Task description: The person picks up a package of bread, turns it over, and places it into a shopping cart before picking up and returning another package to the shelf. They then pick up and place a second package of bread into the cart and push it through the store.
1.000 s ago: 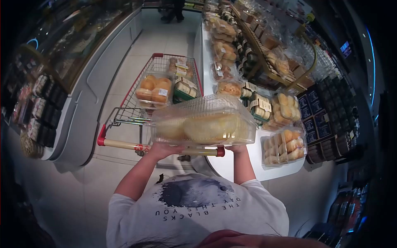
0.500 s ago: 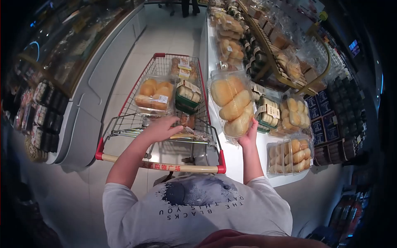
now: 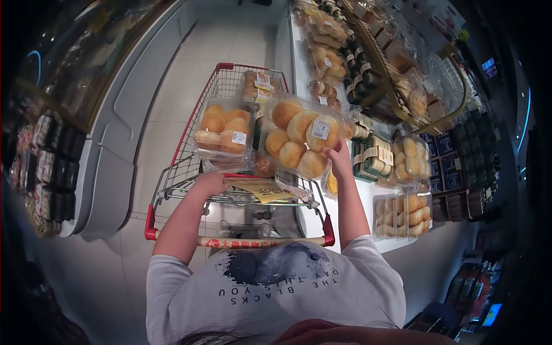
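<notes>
My right hand (image 3: 339,160) grips the right end of a clear plastic pack of round buns (image 3: 296,135), tilted over the right side of the shopping cart (image 3: 190,129). A white label is on the pack. My left hand (image 3: 211,184) is closed at the left end of the yellow flap (image 3: 264,188) with a red edge at the cart's near end; its fingertips are hidden. In the cart lies another bun pack (image 3: 224,129), with a labelled baked-goods pack (image 3: 261,83) behind it. The held pack mostly covers a green-based package.
A white display counter (image 3: 313,214) on the right bears packed breads (image 3: 402,215), green-based packs (image 3: 374,156) and a rack (image 3: 397,103). A grey-white cabinet (image 3: 115,155) lines the left. Tiled floor (image 3: 164,118) runs between.
My right hand has brought the bun pack left over the cart and turned it so its label shows. My left hand has closed at the flap, whose yellow face now shows more.
</notes>
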{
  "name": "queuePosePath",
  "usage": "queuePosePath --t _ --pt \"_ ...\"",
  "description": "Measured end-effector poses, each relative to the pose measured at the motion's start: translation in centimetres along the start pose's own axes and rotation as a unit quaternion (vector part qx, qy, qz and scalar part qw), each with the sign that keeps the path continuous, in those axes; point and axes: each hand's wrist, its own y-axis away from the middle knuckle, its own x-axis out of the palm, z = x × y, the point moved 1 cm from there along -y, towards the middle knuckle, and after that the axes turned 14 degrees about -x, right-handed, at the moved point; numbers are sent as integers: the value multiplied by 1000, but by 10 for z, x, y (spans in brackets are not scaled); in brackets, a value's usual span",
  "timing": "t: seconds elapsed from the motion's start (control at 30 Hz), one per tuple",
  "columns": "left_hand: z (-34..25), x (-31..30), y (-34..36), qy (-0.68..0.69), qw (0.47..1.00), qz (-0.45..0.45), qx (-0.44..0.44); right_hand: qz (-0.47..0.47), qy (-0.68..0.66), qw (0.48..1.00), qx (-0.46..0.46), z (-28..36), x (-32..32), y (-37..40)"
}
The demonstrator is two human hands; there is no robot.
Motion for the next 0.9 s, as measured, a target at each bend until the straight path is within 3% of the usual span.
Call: queuePosePath --t 0.03,0.2,0.3,0.4,0.5,0.6,0.7,0.77,0.83,0.9 --pt "0 -6 4 -18 1000 -3 8 42 12 998 -49 5 8 1" --pt "15 -39 20 -68 997 -10 -45 252 201 947 -15 31 76 0" --pt "15 -38 24 -42 997 -26 -54 348 237 906 -42 24 114 5" --pt "13 -31 33 -15 998 -55 -35 423 405 797 -149 38 156 8" --pt "4 -46 55 -10 999 -23 -23 483 421 748 -171 19 190 8" --pt "3 -38 65 -10 998 -54 28 498 413 746 -158 -11 223 6" --pt "-2 -48 71 -17 998 -22 53 496 428 746 -119 -38 250 9" --pt "-4 -52 76 -9 999 -17 45 516 471 705 -118 -46 267 14" --pt "-7 -52 74 -4 999 -16 46 518 487 686 -156 -69 272 19" --pt "-4 -48 66 7 999 -16 47 506 464 706 -176 -70 272 23"
